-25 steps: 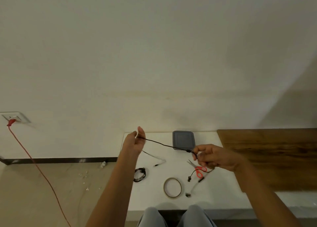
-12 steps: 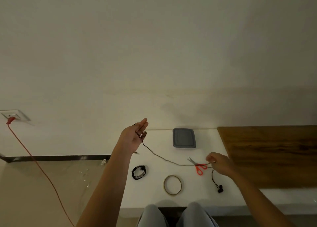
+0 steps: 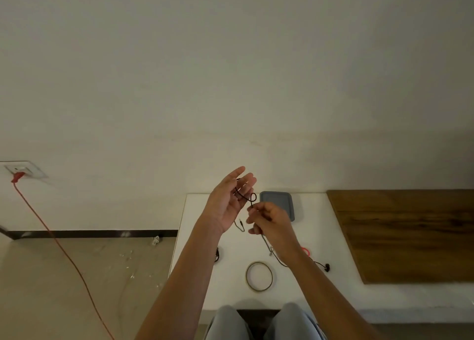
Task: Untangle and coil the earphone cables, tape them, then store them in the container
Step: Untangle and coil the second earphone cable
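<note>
The left hand [image 3: 227, 202] is raised above the white counter [image 3: 333, 297], palm up, with the fingers straight and a little apart. The black earphone cable [image 3: 253, 197] lies looped across these fingers. The right hand [image 3: 269, 224], just beside it, pinches the same cable between thumb and curled fingers. The rest of the cable hangs down to the counter near the tape ring [image 3: 246, 277]. The grey container [image 3: 280, 198] stands behind the hands.

Right forearm [image 3: 320, 283] covering the scissors [image 3: 305, 250] except one red loop, left forearm [image 3: 189, 275] hiding most of a coiled cable [image 3: 217, 255], wooden board [image 3: 410, 234] running past the right edge
</note>
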